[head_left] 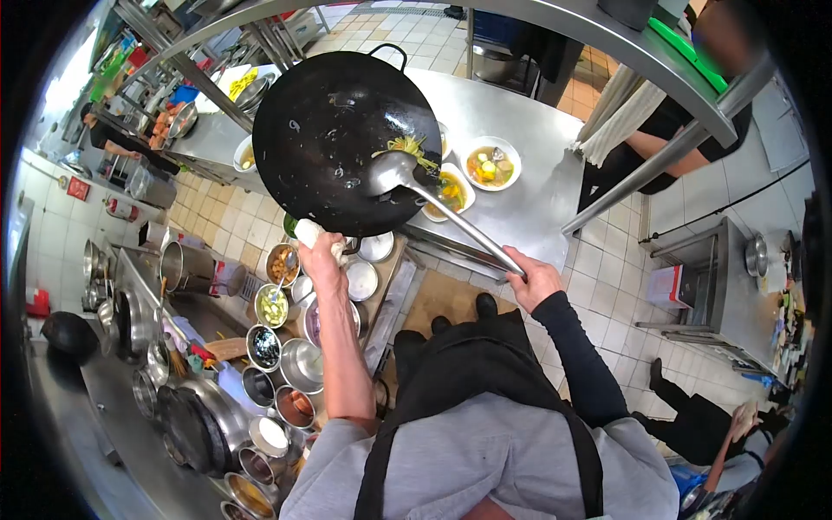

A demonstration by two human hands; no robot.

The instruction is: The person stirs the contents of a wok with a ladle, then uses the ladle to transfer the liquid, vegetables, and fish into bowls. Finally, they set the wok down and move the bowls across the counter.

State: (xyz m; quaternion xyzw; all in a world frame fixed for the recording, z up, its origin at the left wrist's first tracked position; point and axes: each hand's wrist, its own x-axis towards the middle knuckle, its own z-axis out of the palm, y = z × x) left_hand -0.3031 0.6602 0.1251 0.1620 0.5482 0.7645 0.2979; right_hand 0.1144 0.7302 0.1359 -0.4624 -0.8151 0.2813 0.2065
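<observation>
My left hand (322,262) is closed around a folded white cloth (308,232) at the near handle of a big black wok (325,130), which is tilted over the steel counter. My right hand (535,284) grips the end of a long-handled metal ladle (468,227). The ladle's bowl rests inside the wok's right side, beside a small clump of yellow-green strips (407,149). Close by the wok's right rim, a white bowl (472,198) of broth and vegetables is partly hidden by the ladle handle. Another soup bowl (518,165) stands to its right.
Ingredient pots, one with chopped green pieces (272,305), crowd the left side. A steel counter (542,130) lies ahead, under a metal shelf frame (598,39). A co-worker's arm (663,156) is beyond the counter at right; other people stand far left and lower right.
</observation>
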